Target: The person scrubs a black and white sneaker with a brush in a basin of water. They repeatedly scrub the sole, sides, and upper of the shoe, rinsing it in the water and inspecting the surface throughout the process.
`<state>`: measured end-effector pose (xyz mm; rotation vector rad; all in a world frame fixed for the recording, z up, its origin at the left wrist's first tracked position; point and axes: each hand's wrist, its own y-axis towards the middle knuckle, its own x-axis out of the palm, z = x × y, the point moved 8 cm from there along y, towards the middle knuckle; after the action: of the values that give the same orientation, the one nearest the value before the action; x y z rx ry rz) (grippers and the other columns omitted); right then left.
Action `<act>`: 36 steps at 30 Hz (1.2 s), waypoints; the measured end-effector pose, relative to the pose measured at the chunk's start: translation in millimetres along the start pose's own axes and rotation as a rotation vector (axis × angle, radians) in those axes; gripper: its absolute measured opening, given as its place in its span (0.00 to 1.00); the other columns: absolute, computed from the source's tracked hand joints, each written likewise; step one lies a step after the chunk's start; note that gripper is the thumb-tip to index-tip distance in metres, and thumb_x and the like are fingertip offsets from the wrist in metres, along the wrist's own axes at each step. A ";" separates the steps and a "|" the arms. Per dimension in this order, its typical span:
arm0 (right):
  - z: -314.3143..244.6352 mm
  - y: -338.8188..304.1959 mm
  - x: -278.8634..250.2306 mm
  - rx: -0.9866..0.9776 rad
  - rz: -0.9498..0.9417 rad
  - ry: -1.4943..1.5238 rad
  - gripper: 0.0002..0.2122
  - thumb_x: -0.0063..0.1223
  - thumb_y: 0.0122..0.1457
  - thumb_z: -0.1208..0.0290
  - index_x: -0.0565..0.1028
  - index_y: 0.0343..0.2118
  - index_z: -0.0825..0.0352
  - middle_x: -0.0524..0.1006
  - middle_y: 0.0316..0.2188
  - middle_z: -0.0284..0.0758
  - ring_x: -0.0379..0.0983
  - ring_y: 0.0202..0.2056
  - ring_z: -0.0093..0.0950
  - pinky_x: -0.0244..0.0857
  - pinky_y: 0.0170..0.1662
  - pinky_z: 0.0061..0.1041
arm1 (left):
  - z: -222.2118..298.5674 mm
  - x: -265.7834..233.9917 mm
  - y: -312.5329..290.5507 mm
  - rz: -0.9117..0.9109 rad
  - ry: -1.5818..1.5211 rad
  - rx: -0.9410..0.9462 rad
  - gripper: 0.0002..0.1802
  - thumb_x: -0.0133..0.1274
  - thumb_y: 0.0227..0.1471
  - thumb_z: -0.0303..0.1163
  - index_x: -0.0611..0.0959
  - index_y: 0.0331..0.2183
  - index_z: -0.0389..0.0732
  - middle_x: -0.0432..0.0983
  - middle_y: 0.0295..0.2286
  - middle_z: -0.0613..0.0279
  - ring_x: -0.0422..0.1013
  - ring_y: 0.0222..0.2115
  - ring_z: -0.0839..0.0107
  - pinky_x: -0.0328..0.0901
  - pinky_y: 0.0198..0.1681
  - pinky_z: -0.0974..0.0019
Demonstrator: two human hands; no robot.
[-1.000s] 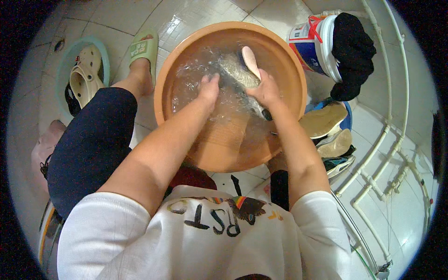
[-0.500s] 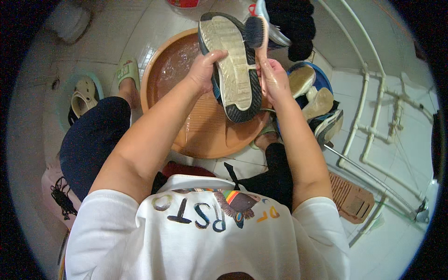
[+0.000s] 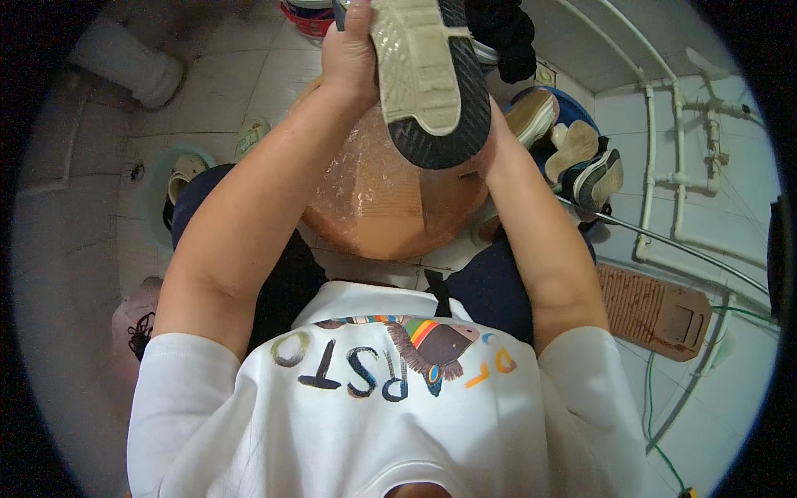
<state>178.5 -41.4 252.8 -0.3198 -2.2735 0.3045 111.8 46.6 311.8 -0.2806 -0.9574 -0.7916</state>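
A shoe (image 3: 419, 91) is raised with its sole toward me, pale in the middle and black at the rim; its far end runs past the top edge. My left hand (image 3: 350, 58) is closed around the shoe's left side, thumb over the sole. Most of my right hand (image 3: 496, 137) is hidden behind the shoe's right edge, so its fingers and whatever they hold do not show. Below the shoe stands a round orange-brown basin (image 3: 365, 245) of foamy water, with a ridged surface inside.
Several shoes (image 3: 573, 153) sit in and beside a blue basin (image 3: 573, 104) on the right. A brown washboard (image 3: 639, 303) lies nearer, beside a metal rod (image 3: 681, 249) and white wall pipes (image 3: 652, 166). At left is a pale teal basin (image 3: 158, 203) holding footwear; a red bucket (image 3: 305, 23) stands far off.
The shoe and both hands have moved up and away from me. The brush that was in my right hand is out of sight. My view has shifted, and my knees have drawn inward.
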 end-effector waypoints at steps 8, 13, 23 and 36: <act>-20.8 1.2 -16.8 -0.450 0.015 -0.079 0.24 0.45 0.56 0.54 0.62 0.52 0.63 0.69 0.47 0.38 0.68 0.46 0.29 0.64 0.47 0.26 | -25.0 -5.4 -43.6 0.498 0.456 -0.186 0.32 0.39 0.51 0.54 0.68 0.48 0.37 0.69 0.43 0.52 0.67 0.43 0.59 0.61 0.48 0.55; -22.8 -4.5 -3.5 -0.550 0.045 -0.151 0.24 0.45 0.56 0.52 0.66 0.49 0.66 0.71 0.45 0.38 0.69 0.43 0.29 0.66 0.45 0.24 | -14.9 -10.9 -26.6 0.209 0.021 -0.200 0.26 0.41 0.50 0.47 0.73 0.43 0.36 0.74 0.37 0.56 0.71 0.36 0.63 0.65 0.43 0.62; -20.1 -2.9 43.1 -0.025 0.006 0.092 0.24 0.44 0.56 0.51 0.68 0.46 0.68 0.74 0.41 0.37 0.72 0.38 0.29 0.67 0.42 0.25 | -13.7 5.5 -15.2 0.033 0.014 -0.292 0.26 0.42 0.48 0.43 0.71 0.45 0.36 0.74 0.36 0.53 0.72 0.35 0.61 0.66 0.42 0.60; -34.1 5.1 11.5 -0.261 0.119 -0.111 0.19 0.41 0.59 0.56 0.72 0.40 0.68 0.76 0.34 0.35 0.72 0.33 0.26 0.67 0.38 0.24 | -22.9 -2.1 -14.8 -0.031 -0.102 -0.299 0.28 0.39 0.50 0.46 0.71 0.45 0.35 0.73 0.39 0.53 0.71 0.37 0.61 0.65 0.44 0.61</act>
<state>197.4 -29.0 281.3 -0.5873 -2.4121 0.0858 114.8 24.9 295.4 -0.5710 -0.9393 -0.9574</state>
